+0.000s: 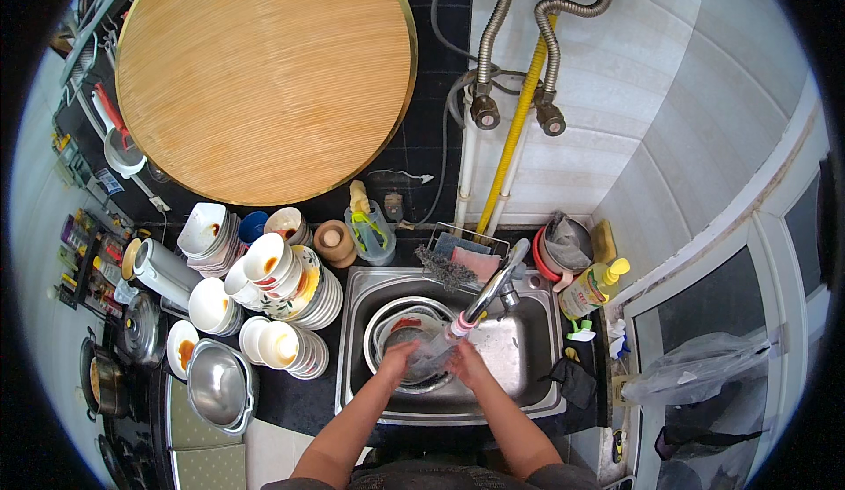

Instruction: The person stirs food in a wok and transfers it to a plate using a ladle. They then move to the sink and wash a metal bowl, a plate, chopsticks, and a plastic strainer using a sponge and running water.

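Observation:
Both hands are over a stainless steel sink (pixel 521 384), under a chrome faucet (pixel 492 285) with a pink-ringed spout end. My left hand (pixel 398 360) and my right hand (pixel 466 363) are on opposite sides of a clear, see-through item (pixel 432 357) just below the spout; its exact kind is hard to tell. Whether water runs cannot be made out. Beneath them, a round metal basin (pixel 371 322) in the sink's left part holds dishes, one with a red patch. Parts of the basin's contents are hidden by the hands.
Left of the sink stand stacked bowls (pixel 212 305), stacked plates (pixel 330 298) and a metal pot (pixel 216 384), some bowls with brown sauce. Behind the sink is a wire rack with a pink sponge (pixel 476 264). A detergent bottle (pixel 584 292) stands at the right.

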`<state>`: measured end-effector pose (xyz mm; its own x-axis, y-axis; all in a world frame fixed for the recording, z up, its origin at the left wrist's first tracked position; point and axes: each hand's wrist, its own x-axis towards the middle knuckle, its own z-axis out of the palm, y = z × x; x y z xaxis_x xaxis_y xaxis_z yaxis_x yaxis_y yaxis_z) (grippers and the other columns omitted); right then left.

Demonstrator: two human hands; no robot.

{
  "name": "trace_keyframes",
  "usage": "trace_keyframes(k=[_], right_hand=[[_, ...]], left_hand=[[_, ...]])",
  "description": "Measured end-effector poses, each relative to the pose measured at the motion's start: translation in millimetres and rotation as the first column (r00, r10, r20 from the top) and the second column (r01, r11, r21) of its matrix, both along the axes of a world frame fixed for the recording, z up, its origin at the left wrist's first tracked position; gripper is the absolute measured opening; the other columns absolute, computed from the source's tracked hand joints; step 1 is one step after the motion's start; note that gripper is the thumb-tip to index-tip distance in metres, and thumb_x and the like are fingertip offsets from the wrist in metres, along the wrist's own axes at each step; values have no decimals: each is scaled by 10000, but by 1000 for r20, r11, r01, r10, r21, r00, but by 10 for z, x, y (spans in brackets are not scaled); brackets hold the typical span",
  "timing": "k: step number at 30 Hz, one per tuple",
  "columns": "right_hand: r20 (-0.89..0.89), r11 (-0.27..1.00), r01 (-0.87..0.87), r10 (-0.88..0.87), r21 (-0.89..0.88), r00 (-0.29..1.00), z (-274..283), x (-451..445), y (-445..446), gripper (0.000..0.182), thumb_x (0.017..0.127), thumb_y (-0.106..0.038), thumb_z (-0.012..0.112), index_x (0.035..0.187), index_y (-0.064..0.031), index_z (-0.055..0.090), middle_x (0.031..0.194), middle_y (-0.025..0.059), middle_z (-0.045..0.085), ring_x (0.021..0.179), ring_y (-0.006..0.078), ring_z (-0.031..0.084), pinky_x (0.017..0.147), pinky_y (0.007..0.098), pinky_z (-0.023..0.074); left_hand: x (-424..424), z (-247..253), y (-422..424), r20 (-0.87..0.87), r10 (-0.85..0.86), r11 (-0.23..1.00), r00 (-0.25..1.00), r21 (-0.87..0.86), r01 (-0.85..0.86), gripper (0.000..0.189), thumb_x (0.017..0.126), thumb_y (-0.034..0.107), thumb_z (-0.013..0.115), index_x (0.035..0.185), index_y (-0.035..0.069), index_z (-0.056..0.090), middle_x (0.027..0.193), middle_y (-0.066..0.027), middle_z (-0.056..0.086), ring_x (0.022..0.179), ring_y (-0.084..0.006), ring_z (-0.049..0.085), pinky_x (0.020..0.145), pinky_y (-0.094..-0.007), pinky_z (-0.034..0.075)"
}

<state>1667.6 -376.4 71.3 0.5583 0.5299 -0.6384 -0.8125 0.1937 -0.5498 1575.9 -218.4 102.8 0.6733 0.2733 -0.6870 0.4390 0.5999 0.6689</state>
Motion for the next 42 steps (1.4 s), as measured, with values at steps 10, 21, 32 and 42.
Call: trace_keyframes(k=[10, 21, 32, 42], right_hand=[[141, 977, -33, 64, -212, 988, -129, -111, -126, 517, 759, 5, 541, 1247, -89, 398, 1032, 107, 554, 763, 164, 580, 533, 279, 467], [696, 891, -200, 446, -408, 564, -310, -116, -117, 313, 791, -115, 589, 1082, -9, 546, 1019, 53, 583, 855, 122, 542, 739, 234, 417], [421, 938, -207, 313, -277, 851, 458, -89, -63, 227, 816, -151, 573, 995, -10, 566, 879, 13, 592, 812, 99, 525, 719, 245, 412], [485, 974, -226, 205, -16, 850, 296, -140, 44, 269, 801, -34, 524, 1070, -26, 528, 951, 18, 589, 865, 108, 534, 764, 251, 416]], left_hand=[[-101, 267, 57, 123, 81, 997, 989, -16, -80, 301, 861, 308, 528, 1035, 68, 583, 1019, -29, 594, 900, -132, 526, 783, -294, 377], [28, 212, -97, 151, -112, 990, 982, 99, 97, 268, 847, 269, 558, 920, 19, 622, 892, -39, 616, 817, -119, 551, 759, -278, 412], [1, -275, 182, 83, 194, 888, 978, 409, -211, 236, 770, 112, 643, 977, 19, 577, 858, -68, 617, 781, -154, 574, 701, -261, 448], [119, -277, -279, 150, 21, 996, 988, -90, -7, 673, 839, 581, 375, 1311, 102, 345, 1306, -103, 386, 1191, -218, 366, 1004, -289, 215]])
